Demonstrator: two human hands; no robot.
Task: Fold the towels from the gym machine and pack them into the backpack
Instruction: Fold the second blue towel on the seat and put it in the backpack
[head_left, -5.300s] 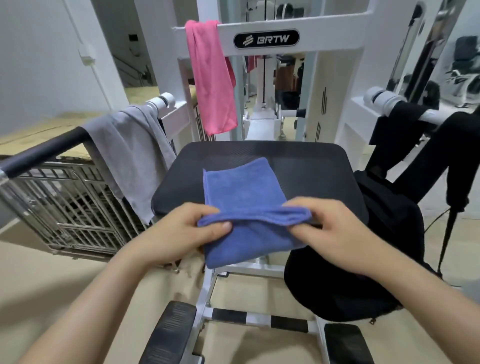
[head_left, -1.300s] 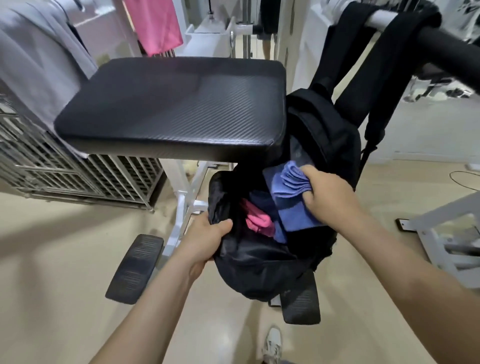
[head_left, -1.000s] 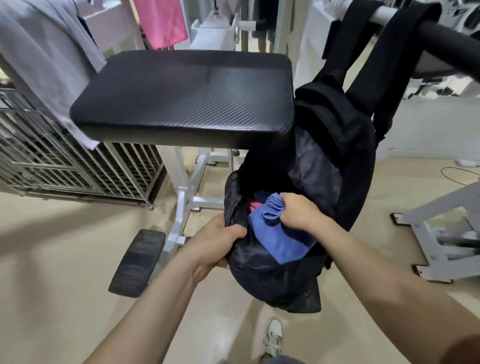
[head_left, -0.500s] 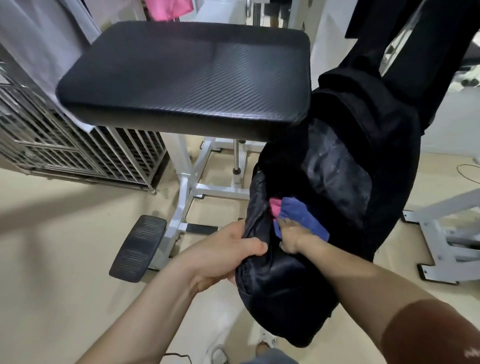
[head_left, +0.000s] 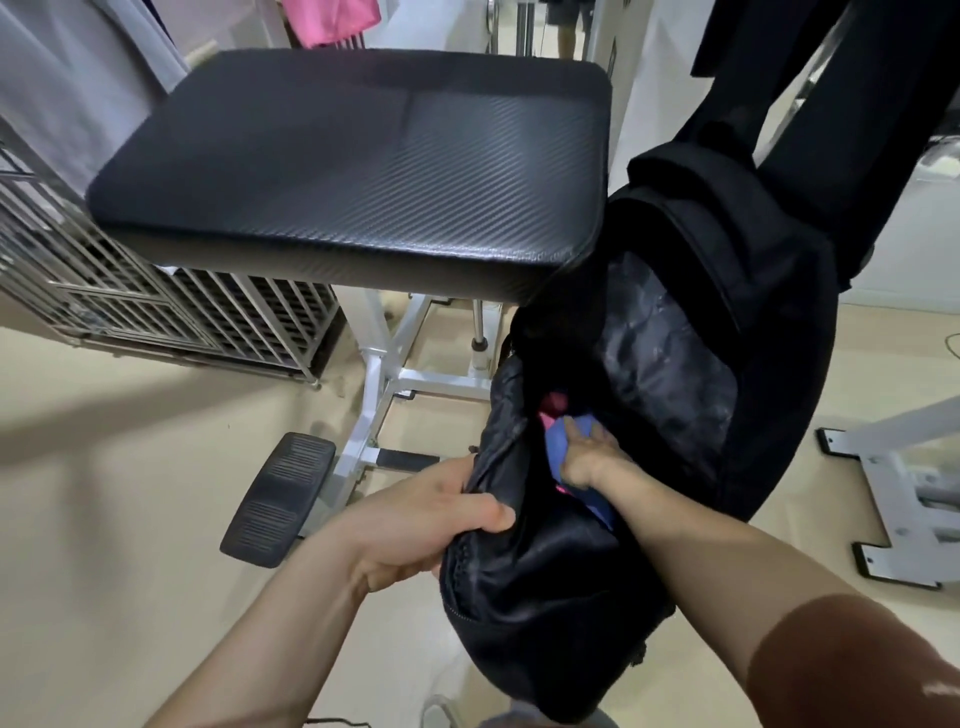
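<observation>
The black backpack (head_left: 540, 613) hangs by its straps to the right of the black seat pad (head_left: 358, 166). My left hand (head_left: 431, 525) grips the front edge of its opening and pulls it wide. My right hand (head_left: 587, 452) is sunk inside the bag, pressing down on the folded blue towel (head_left: 558, 444); its fingertips are partly hidden. A folded pink towel (head_left: 553, 408) lies in the bag beside the blue one. A grey towel (head_left: 67, 93) hangs at the upper left, and a pink towel (head_left: 332, 21) hangs on the machine at the top.
The white machine frame (head_left: 379, 384) and a black footrest (head_left: 278, 499) stand below the seat. A metal wire cage (head_left: 145, 301) sits at the left. Another white frame base (head_left: 893, 493) is at the right. Beige floor lies all around.
The blue towel went from folded on the seat into the backpack. In the last second my right hand pushed it deeper, so little blue shows. My left hand keeps holding the opening.
</observation>
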